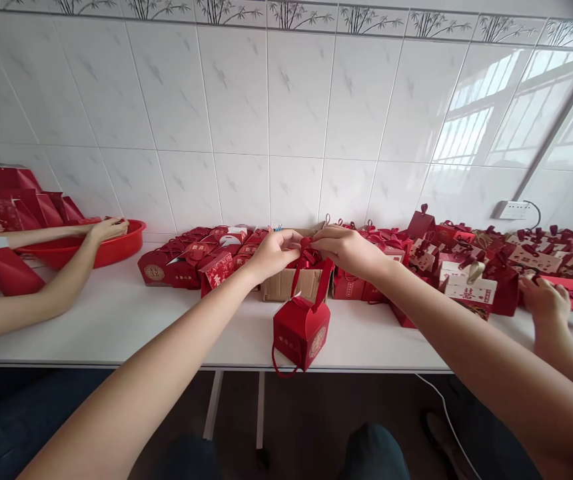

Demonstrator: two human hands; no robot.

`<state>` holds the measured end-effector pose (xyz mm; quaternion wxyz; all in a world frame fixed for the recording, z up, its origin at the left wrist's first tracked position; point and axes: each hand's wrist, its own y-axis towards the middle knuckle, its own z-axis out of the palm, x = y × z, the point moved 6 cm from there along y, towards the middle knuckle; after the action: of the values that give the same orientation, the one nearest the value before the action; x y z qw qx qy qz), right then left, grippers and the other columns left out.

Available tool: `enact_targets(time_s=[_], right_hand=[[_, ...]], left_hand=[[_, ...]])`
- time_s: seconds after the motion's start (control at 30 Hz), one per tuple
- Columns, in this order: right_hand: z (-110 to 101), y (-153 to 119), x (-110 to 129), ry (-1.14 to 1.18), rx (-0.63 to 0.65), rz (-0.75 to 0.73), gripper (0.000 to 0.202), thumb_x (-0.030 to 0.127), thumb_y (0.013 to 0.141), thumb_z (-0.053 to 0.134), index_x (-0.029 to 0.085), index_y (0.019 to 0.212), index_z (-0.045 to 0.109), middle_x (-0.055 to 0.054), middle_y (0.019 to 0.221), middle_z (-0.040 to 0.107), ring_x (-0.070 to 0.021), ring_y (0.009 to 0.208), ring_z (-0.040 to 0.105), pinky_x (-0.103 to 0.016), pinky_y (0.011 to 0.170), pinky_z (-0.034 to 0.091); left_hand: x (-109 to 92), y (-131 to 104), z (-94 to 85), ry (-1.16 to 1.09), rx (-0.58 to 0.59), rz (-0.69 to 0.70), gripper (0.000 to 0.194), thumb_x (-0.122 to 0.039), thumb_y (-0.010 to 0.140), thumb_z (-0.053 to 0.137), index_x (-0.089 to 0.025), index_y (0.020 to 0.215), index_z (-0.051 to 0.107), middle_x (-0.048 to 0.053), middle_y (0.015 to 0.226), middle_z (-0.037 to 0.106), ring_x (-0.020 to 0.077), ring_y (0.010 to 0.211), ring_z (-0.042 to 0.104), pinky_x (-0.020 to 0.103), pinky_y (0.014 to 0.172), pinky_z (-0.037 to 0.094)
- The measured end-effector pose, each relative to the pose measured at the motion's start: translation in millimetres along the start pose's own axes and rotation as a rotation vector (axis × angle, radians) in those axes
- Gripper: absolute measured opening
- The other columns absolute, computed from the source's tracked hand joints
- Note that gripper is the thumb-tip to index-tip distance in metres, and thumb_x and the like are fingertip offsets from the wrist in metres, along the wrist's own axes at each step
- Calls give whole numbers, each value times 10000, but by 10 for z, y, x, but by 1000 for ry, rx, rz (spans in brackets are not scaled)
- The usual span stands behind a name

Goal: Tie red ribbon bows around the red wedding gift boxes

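Back wall of glossy white tiles (301,100), faint grey marbling, thin grout lines. Along top, border tiles (301,17) with dark bamboo motif, paler band above. Barred window reflection (466,127) gleaming on tiles at right; daylight bright there, wall greyer toward left. Slim grey strip (561,130) running down to white power socket (512,210), dark cord (538,212) looped beside it. Long white surface (236,340) against wall, pale metal legs (260,413). Floor (311,413) dark, shadowed; white cable (445,403) hanging below surface edge.
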<state>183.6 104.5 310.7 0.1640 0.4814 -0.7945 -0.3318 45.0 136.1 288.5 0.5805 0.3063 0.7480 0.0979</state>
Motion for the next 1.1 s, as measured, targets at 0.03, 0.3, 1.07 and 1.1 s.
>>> enact_targets(time_s=[0.03,0.3,1.07,1.1], right_hand=[[10,-4,-6,-3,-3,-2,322,84,885,456,197,909,757,-120,943,704,-241,849,636,-416,732,559],[13,-27,-80,226,-135,75,231,174,868,544,247,859,763,-85,1021,709,-241,926,664,-444,845,559],[477,-3064,-129,886,-596,1225,230,439,751,737,233,791,642,-6,720,591,-139,660,544,-246,635,493],[531,-3099,-192,945,-661,1249,253,432,716,772,225,786,644,-4,741,599,-129,667,550,-231,642,501]], left_hand=[[-6,2,-7,-9,-15,15,185,-217,679,683,-185,854,634,54,889,740,195,836,692,329,745,536],[-29,74,-63,177,-107,105,198,-267,779,650,-211,950,565,69,913,753,175,741,691,293,659,512],[901,-735,-860,1145,-162,-97,176,-174,746,470,-234,811,623,62,720,677,285,806,626,347,661,440],[883,-776,-865,1166,-154,-108,198,-180,755,458,-231,848,626,62,728,678,283,818,625,346,667,442]])
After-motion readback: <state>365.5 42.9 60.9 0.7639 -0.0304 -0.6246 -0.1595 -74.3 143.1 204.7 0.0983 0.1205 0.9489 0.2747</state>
